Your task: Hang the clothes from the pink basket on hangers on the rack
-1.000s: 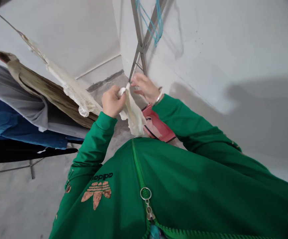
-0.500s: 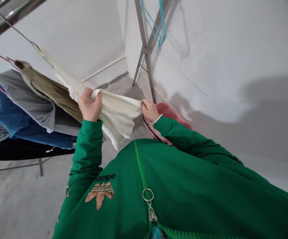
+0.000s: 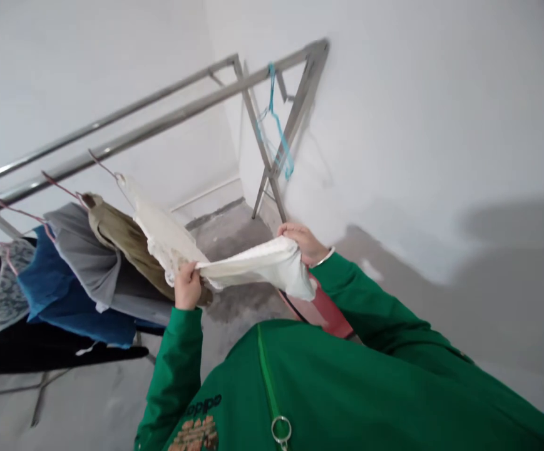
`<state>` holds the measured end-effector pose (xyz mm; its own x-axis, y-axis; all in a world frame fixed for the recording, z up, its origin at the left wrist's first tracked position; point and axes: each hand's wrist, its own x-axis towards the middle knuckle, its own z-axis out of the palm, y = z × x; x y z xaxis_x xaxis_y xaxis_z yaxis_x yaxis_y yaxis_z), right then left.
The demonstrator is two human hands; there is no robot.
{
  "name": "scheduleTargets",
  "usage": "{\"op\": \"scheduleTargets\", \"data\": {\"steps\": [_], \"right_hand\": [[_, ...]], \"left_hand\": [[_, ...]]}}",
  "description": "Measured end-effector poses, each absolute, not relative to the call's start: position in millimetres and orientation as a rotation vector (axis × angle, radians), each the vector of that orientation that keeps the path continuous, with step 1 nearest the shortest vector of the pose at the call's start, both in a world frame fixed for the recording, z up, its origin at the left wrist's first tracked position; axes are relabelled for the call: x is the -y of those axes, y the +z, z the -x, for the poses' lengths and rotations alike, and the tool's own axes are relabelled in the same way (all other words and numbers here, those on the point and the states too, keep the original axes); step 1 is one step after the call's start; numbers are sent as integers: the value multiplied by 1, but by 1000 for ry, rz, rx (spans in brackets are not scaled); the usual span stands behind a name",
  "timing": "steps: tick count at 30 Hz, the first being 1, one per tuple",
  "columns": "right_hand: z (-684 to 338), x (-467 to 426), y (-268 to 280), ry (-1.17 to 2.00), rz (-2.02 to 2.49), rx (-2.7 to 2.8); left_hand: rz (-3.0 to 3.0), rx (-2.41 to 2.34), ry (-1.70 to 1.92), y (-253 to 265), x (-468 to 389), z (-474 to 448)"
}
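A white garment (image 3: pixel 253 266) hangs by a hanger from the metal rail, its lower part pulled out sideways between my hands. My left hand (image 3: pixel 188 287) is closed on the cloth near the middle of the garment. Its far end is gripped by my right hand (image 3: pixel 303 242), with the fingertips partly behind the fabric. Between the two hands the cloth is stretched and folded. Right behind the white garment, an olive-brown garment (image 3: pixel 124 235) hangs close to my left hand.
A metal drying rack (image 3: pixel 178 116) stands along the wall. On it hang a grey garment (image 3: pixel 84 254), a blue garment (image 3: pixel 58 282) and dark pieces. Blue hangers (image 3: pixel 281 141) hang at its far end. A pinkish-red basin (image 3: pixel 330 310) stands below my right arm.
The view has tipped up, showing more of the rack. My right hand has lifted the garment's end, which now lies more bunched and level between my hands.
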<state>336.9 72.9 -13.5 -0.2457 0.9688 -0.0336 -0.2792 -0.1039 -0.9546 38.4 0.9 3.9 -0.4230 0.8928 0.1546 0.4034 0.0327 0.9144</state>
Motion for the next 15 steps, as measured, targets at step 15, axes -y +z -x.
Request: {"op": "scheduleTargets", "data": {"steps": [15], "right_hand": [[-352,-175,32,596,1252,1831]], "left_hand": [[-731,-1252,1036,-34,12,-82]]}}
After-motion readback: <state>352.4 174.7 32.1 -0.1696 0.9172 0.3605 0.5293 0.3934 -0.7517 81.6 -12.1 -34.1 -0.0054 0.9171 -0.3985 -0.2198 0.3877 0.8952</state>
